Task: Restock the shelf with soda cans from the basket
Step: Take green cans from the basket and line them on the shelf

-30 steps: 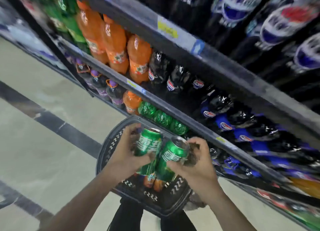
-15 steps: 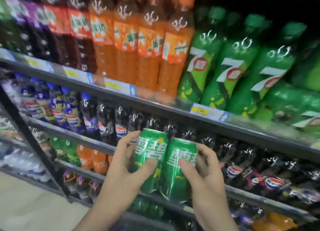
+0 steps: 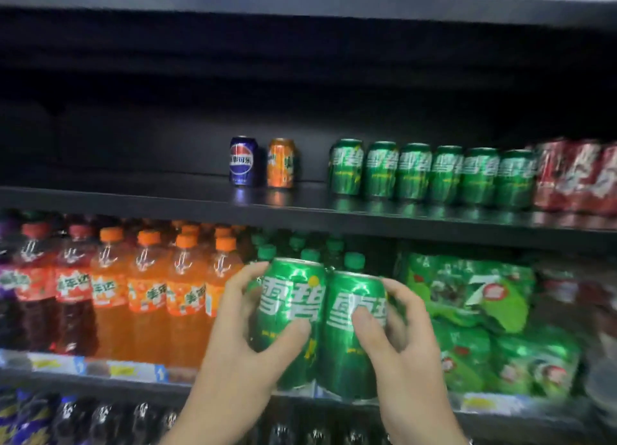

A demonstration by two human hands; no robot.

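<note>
My left hand (image 3: pixel 238 347) grips a green soda can (image 3: pixel 289 311), and my right hand (image 3: pixel 397 341) grips a second green can (image 3: pixel 352 341). The two cans touch side by side, upright, in front of the bottle shelf. Above them a dark shelf (image 3: pixel 167 201) carries a row of several green cans (image 3: pixel 430 174), with a blue can (image 3: pixel 243 161) and an orange can (image 3: pixel 281 163) standing to their left. The basket is out of view.
Red cans (image 3: pixel 574 177) stand at the right end of the can shelf; its left half is bare. Below it are orange bottles (image 3: pixel 147 297), dark red bottles (image 3: pixel 53 287) and green 7-Up packs (image 3: pixel 484 314). Dark bottles fill the lowest shelf (image 3: pixel 100 421).
Both hands have risen with the two green cans from the basket to chest height, and my view has swung up from the floor and basket to the can shelf.
</note>
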